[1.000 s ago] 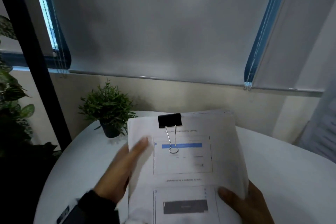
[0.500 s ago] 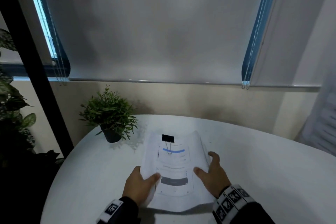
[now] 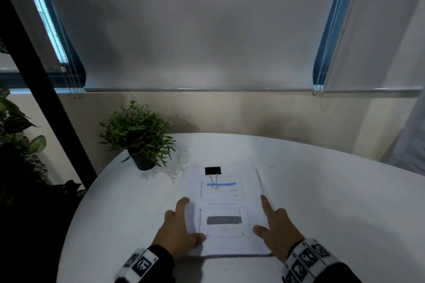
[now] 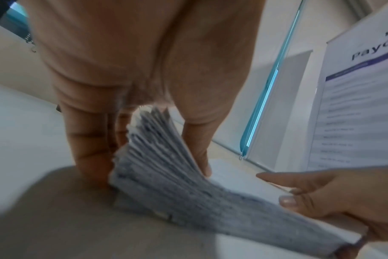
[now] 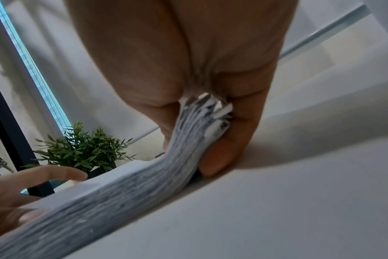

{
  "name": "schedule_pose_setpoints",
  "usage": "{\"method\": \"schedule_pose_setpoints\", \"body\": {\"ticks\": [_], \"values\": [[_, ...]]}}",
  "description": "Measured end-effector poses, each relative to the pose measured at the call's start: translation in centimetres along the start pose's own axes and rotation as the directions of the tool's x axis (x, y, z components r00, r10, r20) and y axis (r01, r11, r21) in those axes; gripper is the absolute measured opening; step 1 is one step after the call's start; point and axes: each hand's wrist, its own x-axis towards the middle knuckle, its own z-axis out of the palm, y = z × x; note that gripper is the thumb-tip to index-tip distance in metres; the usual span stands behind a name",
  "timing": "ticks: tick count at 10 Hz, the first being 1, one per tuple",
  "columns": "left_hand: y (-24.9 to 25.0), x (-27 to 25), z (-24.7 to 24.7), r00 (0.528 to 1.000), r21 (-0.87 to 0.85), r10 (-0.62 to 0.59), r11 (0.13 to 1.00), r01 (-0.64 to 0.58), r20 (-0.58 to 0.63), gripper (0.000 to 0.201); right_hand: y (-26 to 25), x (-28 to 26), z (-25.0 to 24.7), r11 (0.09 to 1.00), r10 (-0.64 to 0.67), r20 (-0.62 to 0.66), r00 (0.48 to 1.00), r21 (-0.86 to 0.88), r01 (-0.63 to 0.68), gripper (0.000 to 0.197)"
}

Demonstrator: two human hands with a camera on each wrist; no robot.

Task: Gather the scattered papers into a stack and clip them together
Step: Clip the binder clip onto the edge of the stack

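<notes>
A thick paper stack (image 3: 223, 200) lies on the round white table (image 3: 322, 190), with a black binder clip (image 3: 212, 170) clamped on its far edge. My left hand (image 3: 179, 230) holds the near left corner, thumb on top and fingers down the side. My right hand (image 3: 276, 225) holds the near right edge, index finger straight along it. In the left wrist view the fanned sheet edges of the stack (image 4: 177, 175) sit between the thumb and fingers of my left hand (image 4: 148, 171). In the right wrist view my right hand (image 5: 193, 150) pinches the stack (image 5: 122, 189) likewise.
A small potted plant (image 3: 138, 135) stands at the table's back left, close to the stack's far corner. A wall with lowered blinds runs behind the table. Larger leafy plants and a dark post stand off the table to the left.
The clipped stack, held up close to the camera a second ago, has come down onto the table. Both hands have slid to its near corners.
</notes>
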Motion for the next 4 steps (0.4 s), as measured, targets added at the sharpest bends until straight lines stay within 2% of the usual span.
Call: {"method": "schedule_pose_setpoints", "body": {"ticks": [1,2,3,4], "values": [[-0.4,-0.3,0.4,0.999,0.158,0.036,0.987,-0.034,-0.01,0.071,-0.2,0.2,0.2,0.992,0.083,0.04,0.996,-0.096,-0.078,0.076],[-0.8,-0.3,0.6,1.0,0.271,0.012,0.963,-0.013,0.006,0.069,-0.1,0.1,-0.3,0.965,0.131,0.069,0.989,-0.238,-0.111,0.074],[-1.5,-0.8,0.2,0.998,0.306,0.062,0.95,-0.069,0.031,0.062,0.0,-0.9,-1.6,0.969,0.087,0.11,0.99,-0.239,-0.058,0.072],[-3.0,-3.0,-0.9,0.978,0.245,0.185,0.948,-0.203,0.097,0.056,1.3,-3.3,-3.0,0.984,0.013,0.097,0.995,-0.18,0.005,0.072]]}}
